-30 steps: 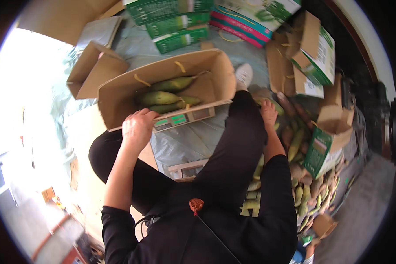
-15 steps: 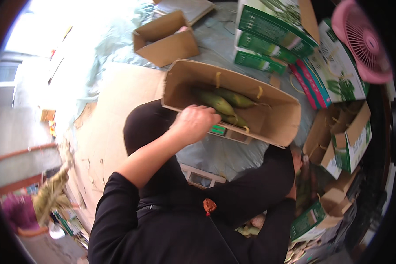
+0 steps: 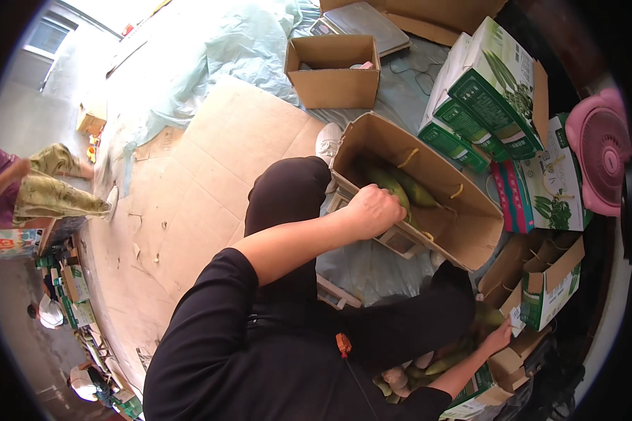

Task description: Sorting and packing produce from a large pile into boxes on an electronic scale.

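A long open cardboard box (image 3: 463, 235) stands tilted beyond my knees. Several long green radishes (image 3: 416, 191) with thin tails lie inside it. My left hand (image 3: 378, 210) is closed over its near wall, fingers curled inside near the radishes. Under the box, part of a pale scale-like device (image 3: 399, 242) shows. To the right of my bent right leg, my right hand (image 3: 497, 338) reaches down among more green radishes (image 3: 448, 359) and opened boxes. Its fingers are small and partly hidden, so what they touch is unclear.
Green-and-white printed cartons (image 3: 495, 91) stand at the far right near a pink fan (image 3: 600, 151). Beyond the long box sits a small brown box (image 3: 333, 84). Flat cardboard (image 3: 211, 161) covers the floor at left, where another person's legs (image 3: 63, 193) show.
The whole view has swung, carrying the box rightward in the picture. My left hand stays on its near wall. My right hand has moved from beside the knee down toward the vegetables.
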Action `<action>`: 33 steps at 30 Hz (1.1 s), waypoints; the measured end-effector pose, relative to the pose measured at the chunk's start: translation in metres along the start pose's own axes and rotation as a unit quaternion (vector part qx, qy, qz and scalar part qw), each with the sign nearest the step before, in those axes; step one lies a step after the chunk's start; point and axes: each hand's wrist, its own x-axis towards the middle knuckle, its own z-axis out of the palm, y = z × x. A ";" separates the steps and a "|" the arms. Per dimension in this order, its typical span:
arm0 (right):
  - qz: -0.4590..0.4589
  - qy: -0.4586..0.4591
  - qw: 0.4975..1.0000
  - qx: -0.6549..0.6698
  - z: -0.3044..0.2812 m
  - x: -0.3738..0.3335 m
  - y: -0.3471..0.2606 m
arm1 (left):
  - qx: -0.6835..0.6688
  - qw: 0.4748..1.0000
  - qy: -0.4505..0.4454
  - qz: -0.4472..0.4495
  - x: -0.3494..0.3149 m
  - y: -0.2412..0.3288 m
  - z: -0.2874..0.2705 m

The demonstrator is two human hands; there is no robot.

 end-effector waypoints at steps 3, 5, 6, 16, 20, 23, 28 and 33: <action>-0.067 0.048 0.996 0.031 -0.052 0.001 -0.096 | -0.004 1.000 -0.014 0.000 0.003 0.005 -0.004; -0.094 0.078 0.990 0.073 -0.078 -0.001 -0.156 | 0.021 0.999 -0.029 0.003 0.006 0.007 -0.005; -0.096 0.088 0.989 0.077 -0.085 -0.004 -0.191 | 0.021 0.999 -0.038 0.005 0.006 0.006 -0.005; -0.231 0.015 0.911 0.340 -0.056 0.006 -0.343 | -0.019 1.000 -0.005 0.011 0.003 0.001 -0.002; -0.235 0.031 0.899 0.367 -0.051 0.007 -0.363 | -0.001 1.000 -0.019 0.011 0.006 0.004 -0.007; -0.233 0.031 0.887 0.398 -0.053 0.007 -0.376 | -0.004 1.000 -0.020 0.002 0.004 0.002 -0.009; -0.242 0.036 0.894 0.376 -0.030 0.000 -0.382 | 0.010 1.000 -0.016 0.009 0.003 0.001 -0.006; -0.180 -0.088 0.910 0.363 0.014 -0.006 -0.355 | -0.007 1.000 -0.025 0.009 0.004 0.003 -0.011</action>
